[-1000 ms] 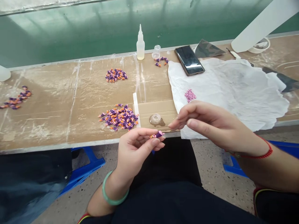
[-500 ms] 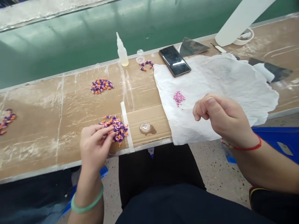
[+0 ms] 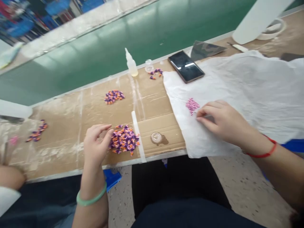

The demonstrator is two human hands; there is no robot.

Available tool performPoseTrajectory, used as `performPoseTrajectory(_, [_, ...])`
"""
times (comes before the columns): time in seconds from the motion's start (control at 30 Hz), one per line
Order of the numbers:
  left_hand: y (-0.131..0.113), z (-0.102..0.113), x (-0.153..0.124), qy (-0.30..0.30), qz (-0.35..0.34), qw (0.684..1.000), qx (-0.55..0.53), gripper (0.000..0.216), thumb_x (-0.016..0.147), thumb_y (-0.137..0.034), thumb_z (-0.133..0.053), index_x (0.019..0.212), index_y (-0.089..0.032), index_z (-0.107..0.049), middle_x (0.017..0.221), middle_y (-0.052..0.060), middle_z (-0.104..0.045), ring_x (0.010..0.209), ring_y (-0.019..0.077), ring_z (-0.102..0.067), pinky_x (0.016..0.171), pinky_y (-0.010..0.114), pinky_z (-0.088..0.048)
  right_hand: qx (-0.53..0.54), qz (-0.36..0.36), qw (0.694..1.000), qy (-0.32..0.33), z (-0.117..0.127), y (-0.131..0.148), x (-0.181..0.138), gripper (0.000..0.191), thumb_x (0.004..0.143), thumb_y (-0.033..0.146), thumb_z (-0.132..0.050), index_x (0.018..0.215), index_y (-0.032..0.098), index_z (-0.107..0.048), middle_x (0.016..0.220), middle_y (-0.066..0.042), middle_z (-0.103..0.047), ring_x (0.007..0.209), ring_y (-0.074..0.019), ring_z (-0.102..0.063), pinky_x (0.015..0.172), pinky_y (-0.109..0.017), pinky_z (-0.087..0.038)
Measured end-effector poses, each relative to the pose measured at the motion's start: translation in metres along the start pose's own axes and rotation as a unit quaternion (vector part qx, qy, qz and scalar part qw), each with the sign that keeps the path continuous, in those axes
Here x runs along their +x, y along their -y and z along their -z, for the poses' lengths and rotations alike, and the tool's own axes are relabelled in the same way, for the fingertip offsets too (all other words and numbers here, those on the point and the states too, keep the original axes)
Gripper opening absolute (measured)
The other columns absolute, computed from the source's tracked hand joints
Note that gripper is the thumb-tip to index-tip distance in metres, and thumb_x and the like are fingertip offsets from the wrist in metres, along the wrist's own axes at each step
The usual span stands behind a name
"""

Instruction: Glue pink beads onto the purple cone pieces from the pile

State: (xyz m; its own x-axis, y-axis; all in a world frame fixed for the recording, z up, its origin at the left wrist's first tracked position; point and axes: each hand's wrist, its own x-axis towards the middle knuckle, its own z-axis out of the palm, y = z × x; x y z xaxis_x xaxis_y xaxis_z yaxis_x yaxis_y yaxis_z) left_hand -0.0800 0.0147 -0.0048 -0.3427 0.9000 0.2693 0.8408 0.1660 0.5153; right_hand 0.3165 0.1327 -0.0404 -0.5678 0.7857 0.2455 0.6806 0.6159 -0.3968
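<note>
My left hand (image 3: 96, 145) rests on the cardboard-covered bench (image 3: 71, 126), fingers loosely curled and apart, at the left edge of a pile of small purple-and-orange pieces (image 3: 124, 139). I see nothing in it. My right hand (image 3: 220, 122) lies on the white paper sheet (image 3: 249, 91), fingertips pressed together beside a small heap of pink beads (image 3: 192, 104). What the fingertips pinch, if anything, is too small to see.
A glue bottle (image 3: 131, 63), a small clear cup (image 3: 148, 65), a phone (image 3: 186, 66) and more purple-orange piles (image 3: 114, 96) sit further back. A clear round lid (image 3: 156, 137) and a white strip (image 3: 138, 136) lie near the front edge. Another person's arm (image 3: 9, 177) shows at the left.
The left hand went from holding a purple piece in the air down to the near pile. The right hand dropped from the air onto the paper beside the pink beads. The camera tilted.
</note>
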Motion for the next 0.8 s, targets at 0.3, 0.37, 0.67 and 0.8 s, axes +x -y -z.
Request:
performPoseTrajectory(0.3, [0.019,-0.017,0.109,0.023,0.135,0.99,0.043,0.024,0.076,-0.026,-0.057,0.087,-0.013,-0.075,0.09,0.008,-0.078,0.087,0.0223,-0.068,0.085,0.032,-0.052,-0.067,0.053,0.996,-0.039,-0.024,-0.016,-0.002,0.019,0.09,0.029,-0.044,0.075,0.023,-0.055,0.078,-0.011,-0.066,0.074,-0.028,-0.056,0.076,-0.044,-0.046])
performPoseTrajectory(0.37, [0.024,-0.024,0.122,0.017,0.145,0.988,0.05,0.025,0.077,-0.025,-0.056,0.088,-0.011,-0.073,0.091,0.009,-0.077,0.088,0.0222,-0.068,0.085,0.032,-0.051,-0.06,0.065,0.995,-0.049,-0.026,-0.017,-0.002,0.017,0.091,0.029,-0.045,0.076,0.024,-0.052,0.076,-0.01,-0.064,0.072,-0.0279,-0.055,0.074,-0.044,-0.045])
performPoseTrajectory(0.67, [0.028,-0.046,0.139,0.037,0.17,0.981,0.082,0.015,0.071,-0.026,-0.065,0.079,-0.013,-0.069,0.085,0.011,-0.074,0.082,0.0247,-0.065,0.08,0.036,-0.05,-0.008,0.091,0.99,-0.109,-0.017,-0.006,-0.003,0.012,0.094,0.024,-0.05,0.083,0.025,-0.047,0.076,-0.009,-0.061,0.072,-0.0278,-0.052,0.074,-0.046,-0.04])
performPoseTrajectory(0.8, [0.017,-0.045,0.135,0.029,0.154,0.984,0.087,0.002,0.072,-0.018,-0.062,0.071,-0.017,-0.063,0.082,0.008,-0.071,0.085,0.0242,-0.064,0.088,0.039,-0.05,0.02,0.082,0.989,-0.123,-0.011,0.004,-0.002,0.012,0.093,0.02,-0.052,0.083,0.025,-0.048,0.077,-0.008,-0.061,0.073,-0.0264,-0.053,0.074,-0.044,-0.04])
